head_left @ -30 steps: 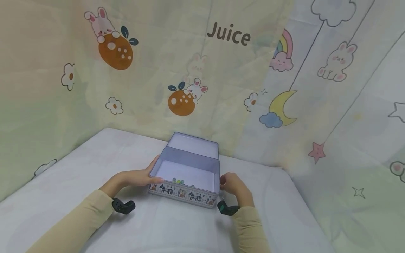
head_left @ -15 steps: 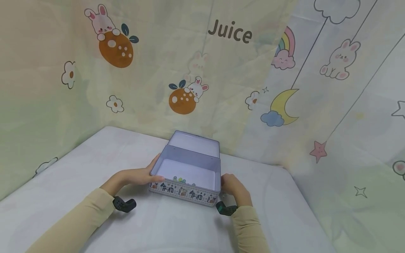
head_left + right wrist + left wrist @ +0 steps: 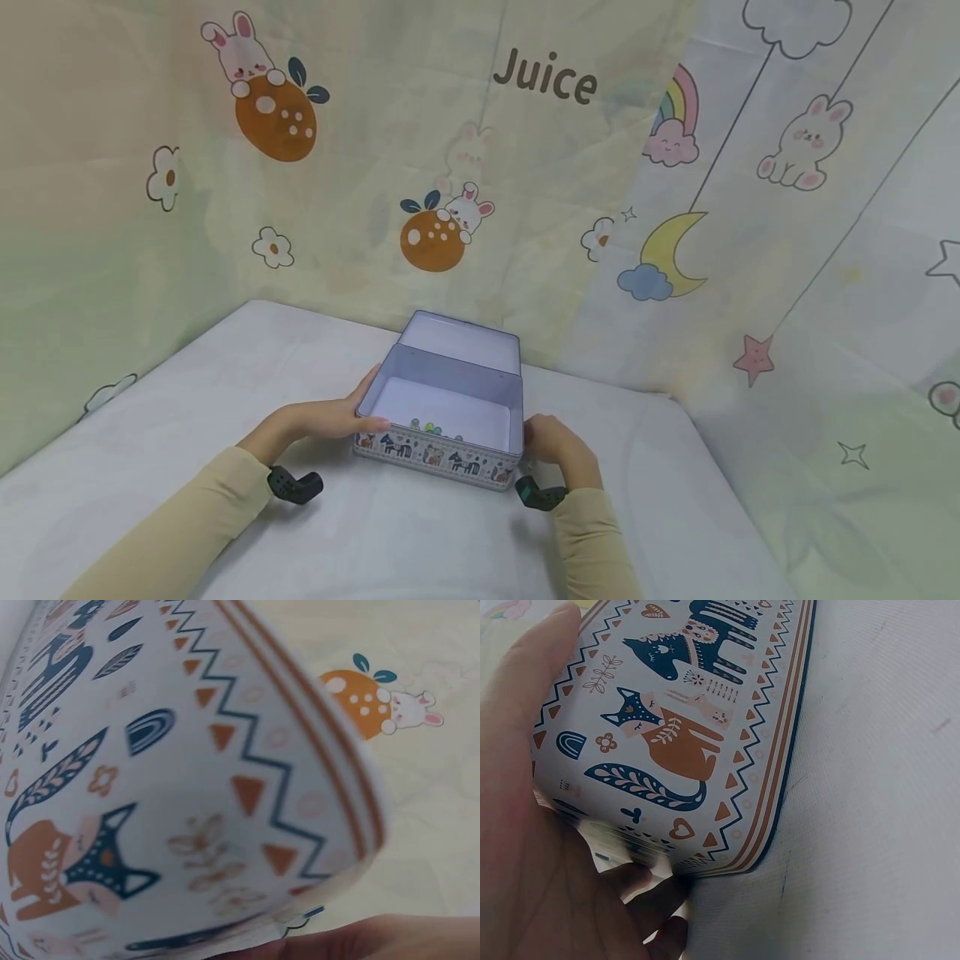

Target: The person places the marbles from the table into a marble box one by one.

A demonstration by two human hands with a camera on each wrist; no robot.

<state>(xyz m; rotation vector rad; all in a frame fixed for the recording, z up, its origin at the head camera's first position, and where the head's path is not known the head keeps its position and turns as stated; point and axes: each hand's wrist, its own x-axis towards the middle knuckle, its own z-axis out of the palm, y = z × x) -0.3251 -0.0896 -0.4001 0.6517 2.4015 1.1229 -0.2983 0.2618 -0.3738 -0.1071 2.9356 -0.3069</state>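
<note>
A rectangular tin box (image 3: pixel 442 462) with printed foxes and horses stands on the white table, its hinged lid (image 3: pixel 459 343) thrown back behind it. Several small round balls, green and clear (image 3: pixel 431 427), lie inside along the front wall; they look like marbles or beads. My left hand (image 3: pixel 326 419) grips the left front corner, with the thumb over the front rim and the fingers along the left side. At the right side, my right hand (image 3: pixel 553 443) holds the tin with bent fingers, fingertips hidden. Both wrist views show the patterned front wall close up.
The white tabletop (image 3: pixel 420 550) extends around the tin. A printed cloth backdrop (image 3: pixel 360 217) with bunnies, oranges and a moon rises directly behind the lid and along both sides. A black wrist camera (image 3: pixel 295 486) sits under the left wrist, another (image 3: pixel 542 493) under the right.
The small balls have shifted slightly along the front wall inside the tin. Both hands and the tin keep nearly the same place; the head view has moved a little.
</note>
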